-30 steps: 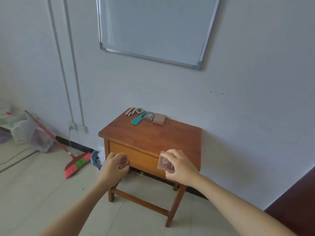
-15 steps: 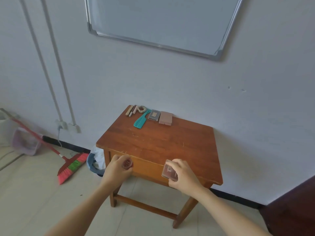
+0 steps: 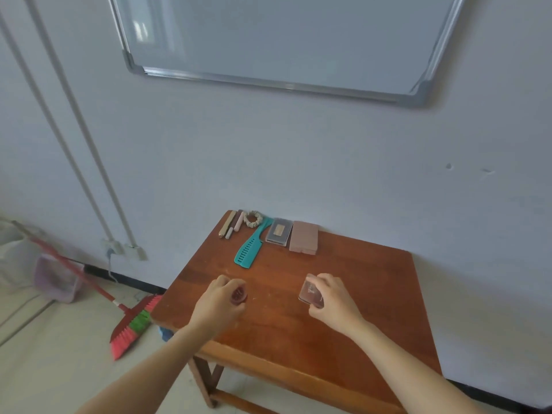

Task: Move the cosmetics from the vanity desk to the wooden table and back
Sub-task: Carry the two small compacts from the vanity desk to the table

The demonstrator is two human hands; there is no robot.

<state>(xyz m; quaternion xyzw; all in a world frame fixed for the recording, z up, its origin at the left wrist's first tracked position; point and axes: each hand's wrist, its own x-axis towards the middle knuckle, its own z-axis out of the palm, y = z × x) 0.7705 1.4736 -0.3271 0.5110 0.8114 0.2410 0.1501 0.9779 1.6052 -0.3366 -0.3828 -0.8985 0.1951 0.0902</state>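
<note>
While the left hand (image 3: 219, 304) grips a small round jar (image 3: 239, 295), the right hand (image 3: 333, 297) clasps a clear compact (image 3: 310, 292) (both above the wooden table (image 3: 277, 333)).

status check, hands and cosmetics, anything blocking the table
Left hand shut on small round pot. Right hand shut on flat compact. Both over wooden table; near half bare, comb at back.

A plain room, likely a classroom or simple office: a whiteboard (image 3: 283, 40) hangs on the bare white wall (image 3: 328, 150) above a small wooden bench (image 3: 298, 294). At left, a red broom (image 3: 125, 321) leans over the tiled floor (image 3: 44, 369).
</note>
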